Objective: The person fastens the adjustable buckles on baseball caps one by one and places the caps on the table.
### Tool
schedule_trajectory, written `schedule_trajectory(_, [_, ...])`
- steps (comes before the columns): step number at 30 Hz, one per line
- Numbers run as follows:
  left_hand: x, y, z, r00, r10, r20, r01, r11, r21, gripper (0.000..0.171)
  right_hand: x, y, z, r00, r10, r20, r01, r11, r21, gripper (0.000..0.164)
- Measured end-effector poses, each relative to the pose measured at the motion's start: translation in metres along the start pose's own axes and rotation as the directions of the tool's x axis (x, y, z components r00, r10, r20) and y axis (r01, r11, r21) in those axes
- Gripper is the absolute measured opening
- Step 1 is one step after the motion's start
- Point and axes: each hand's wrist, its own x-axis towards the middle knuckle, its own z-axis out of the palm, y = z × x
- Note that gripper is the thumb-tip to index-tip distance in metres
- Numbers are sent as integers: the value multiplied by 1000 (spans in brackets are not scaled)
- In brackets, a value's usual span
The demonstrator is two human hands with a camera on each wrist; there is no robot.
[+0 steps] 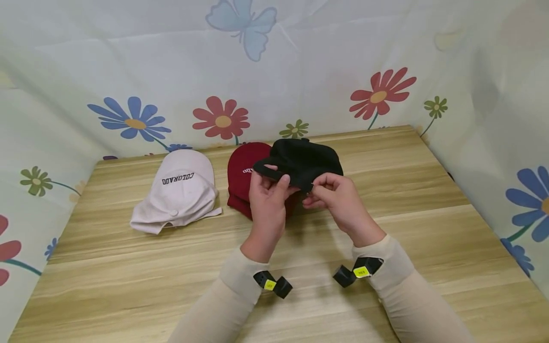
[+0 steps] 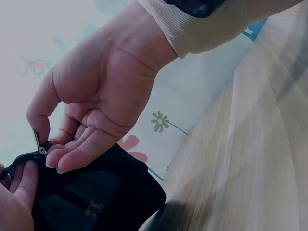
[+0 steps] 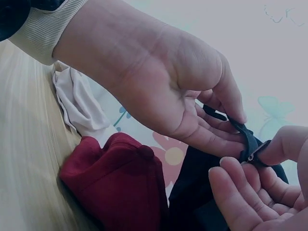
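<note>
Both hands work on a black cap (image 1: 306, 159) held up over the table, its crown toward the far side. My left hand (image 1: 268, 205) grips the cap's narrow back strap (image 3: 248, 139), thumb on the near side and a fingertip showing through the strap's gap. Thumb and fingers of my right hand (image 1: 343, 205) pinch the small metal buckle (image 2: 38, 143) on that strap. In the left wrist view the right hand fills the middle, and part of the left hand (image 2: 14, 202) shows low at the left edge. The cap's brim is hidden in the head view.
A dark red cap (image 1: 246, 162) with white lettering lies just behind the left hand, partly covered by the black cap. Farther left rests a pale pink cap (image 1: 184, 176) lettered COLORADO. The wood-grain table (image 1: 128, 281) meets a flower-printed cloth (image 1: 300, 76) at back and sides.
</note>
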Motion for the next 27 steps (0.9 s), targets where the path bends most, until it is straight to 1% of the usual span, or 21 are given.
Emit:
schedule_trajectory(2, [1,1,0,1000,-21,-7,21,1000,-20,30,0,-1,-1,1000,2,-11,-2,1000,-17,7])
schedule_trajectory(4, [1,2,-1,998,-59,-19,58,996,-63,28,-1,-2,-2,1000,-3,-18,3,1000,-8,6])
schedule_trajectory(7, [3,4,-4,993,-115,-32,110,984,-137,30,-1,-3,-4,1000,-11,-29,11,1000,-3,4])
schedule_trajectory(9, [4,4,-6,990,-139,-30,132,975,-177,33,-1,-4,-5,999,-12,-37,11,1000,-14,4])
schedule_trajectory(11, [5,4,-7,988,-151,-26,143,971,-193,35,0,-4,-6,999,-8,-41,7,999,-40,4])
schedule_trajectory(16, [8,5,-9,982,-185,-37,173,960,-219,33,1,-5,-7,999,-8,-36,5,995,-97,3])
schedule_trajectory(18, [10,6,-11,977,-206,-51,189,953,-236,32,1,-6,-7,1000,-14,-21,12,993,-119,4])
schedule_trajectory(21, [12,7,-13,969,-237,-70,212,943,-256,31,0,-6,-8,999,-29,24,32,992,-121,5])
schedule_trajectory(24, [14,8,-14,963,-258,-80,230,939,-255,35,-1,-7,-9,996,-45,72,52,993,-101,5])
schedule_trajectory(27, [14,9,-15,958,-274,-79,248,937,-247,39,-1,-7,-10,994,-52,98,60,995,-76,4])
